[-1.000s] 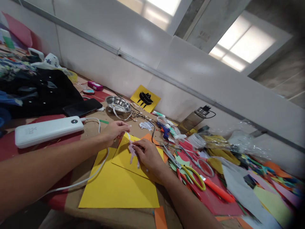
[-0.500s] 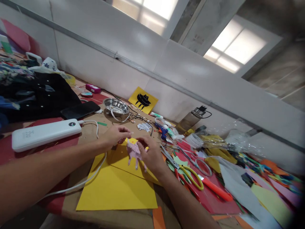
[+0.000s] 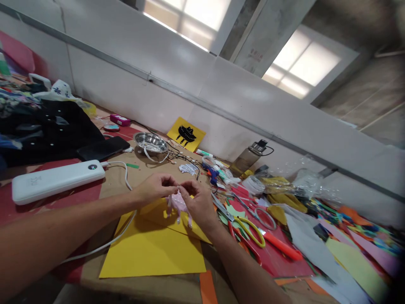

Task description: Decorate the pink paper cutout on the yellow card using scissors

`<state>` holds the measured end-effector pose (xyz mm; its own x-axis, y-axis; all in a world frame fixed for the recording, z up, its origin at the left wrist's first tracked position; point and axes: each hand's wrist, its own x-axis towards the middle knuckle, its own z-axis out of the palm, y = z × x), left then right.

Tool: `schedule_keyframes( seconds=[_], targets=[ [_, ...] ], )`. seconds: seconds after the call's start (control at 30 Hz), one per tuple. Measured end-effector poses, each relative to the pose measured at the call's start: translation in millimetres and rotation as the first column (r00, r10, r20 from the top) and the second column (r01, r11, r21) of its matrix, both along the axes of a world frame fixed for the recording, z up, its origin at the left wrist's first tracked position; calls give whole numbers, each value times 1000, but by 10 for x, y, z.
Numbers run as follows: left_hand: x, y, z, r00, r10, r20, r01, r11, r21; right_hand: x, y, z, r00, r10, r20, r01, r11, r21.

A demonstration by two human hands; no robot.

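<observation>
A pink jellyfish-shaped cut-out [image 3: 177,203] with dangling strips hangs beneath my fingertips, above the yellow sheets. My right hand [image 3: 198,203] is closed at its upper right edge, thumb and forefinger pinched there. From the left, my left hand [image 3: 157,186] is closed in a pinch, its fingertips meeting those of the right at the top of the cut-out. Whatever tiny thing lies between the left fingertips is too small to name. Below both hands lies a large yellow sheet [image 3: 152,249], with another yellow piece [image 3: 193,230] over its upper part.
Scissors [image 3: 249,230] and a red-handled tool [image 3: 284,247] lie to the right among paper scraps. A blue glue gun [image 3: 212,175], a bottle [image 3: 248,158] and a metal bowl [image 3: 150,142] stand farther back. At left are a white power bank [image 3: 60,179] and its cable [image 3: 107,242].
My left hand has moved right, and its fingertips now meet the right hand's at the top of the pink cut-out. The right fingers have shifted up toward that edge. The view has shifted slightly.
</observation>
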<state>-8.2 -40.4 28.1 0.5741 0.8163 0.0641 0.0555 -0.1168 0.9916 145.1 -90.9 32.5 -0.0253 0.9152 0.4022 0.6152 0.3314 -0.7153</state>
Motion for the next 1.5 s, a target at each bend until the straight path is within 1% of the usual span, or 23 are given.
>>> schedule_keyframes(
  seconds=[0.17, 0.23, 0.33, 0.43, 0.5, 0.57, 0.63, 0.7, 0.73, 0.77, 0.8, 0.83, 0.87, 0.93, 1.0, 1.1, 1.2, 1.33, 1.43, 1.5],
  targets=[
    [-26, -26, 45, 992, -78, 104, 83, 996, -44, 21, -14, 43, 987, 2, -160, -15, 996, -84],
    [-17, -41, 70, 990, -88, 106, 95, 994, -62, 43, 1, 38, 977, -12, -214, -13, 993, -118],
    [9, -54, 87, 998, -24, 51, 27, 998, -52, 63, 22, 18, 967, -11, -256, -34, 984, -172],
    [23, -40, 63, 999, 32, 14, -32, 999, -35, 57, 3, 18, 953, 36, -300, -109, 966, -233],
    [18, -21, 38, 999, 43, 13, -42, 998, -56, 73, -46, 33, 942, 70, -328, -162, 951, -262],
    [6, -2, 24, 998, 60, 33, -56, 993, -105, 151, -130, 51, 944, 83, -319, -169, 952, -255],
    [-8, 14, 26, 995, 88, 53, -78, 982, -170, 318, -251, 55, 970, 42, -241, -97, 970, -221],
    [-20, 32, 37, 991, 116, 71, -97, 969, -227, 576, -406, 33, 994, -74, -77, 60, 983, -173],
    [-24, 43, 42, 988, 127, 89, -102, 963, -248, 730, -492, 9, 988, -148, 39, 152, 980, -127],
    [-27, 55, 46, 984, 139, 115, -104, 958, -266, 893, -582, -25, 960, -218, 176, 234, 969, -74],
    [-29, 67, 48, 978, 150, 145, -104, 953, -285, 1057, -672, -67, 914, -284, 291, 304, 952, -26],
    [-29, 78, 50, 971, 162, 178, -102, 946, -307, 1215, -759, -116, 863, -331, 383, 355, 935, 7],
    [-28, 86, 53, 963, 175, 203, -101, 939, -329, 1359, -841, -171, 815, -349, 463, 387, 922, 14],
    [-24, 94, 64, 955, 195, 224, -103, 925, -365, 1581, -974, -276, 744, -344, 573, 423, 906, -5],
    [-17, 89, 80, 953, 210, 220, -112, 915, -387, 1698, -1052, -349, 693, -293, 659, 446, 892, -71],
    [-10, 74, 96, 954, 226, 198, -133, 908, -397, 1704, -1056, -360, 671, -208, 712, 430, 891, -145],
    [-14, 76, 70, 960, 217, 176, -138, 916, -377, 1621, -982, -303, 678, -193, 709, 409, 901, -145],
    [-26, 117, -11, 965, 198, 171, -130, 930, -344, 1592, -921, -258, 678, -268, 684, 477, 869, -133],
    [-27, 138, -43, 962, 190, 194, -118, 936, -333, 1697, -952, -247, 686, -363, 631, 521, 850, -77],
    [-22, 128, -31, 961, 185, 207, -109, 937, -332, 1778, -993, -224, 687, -437, 580, 556, 831, -32]
  ],
)
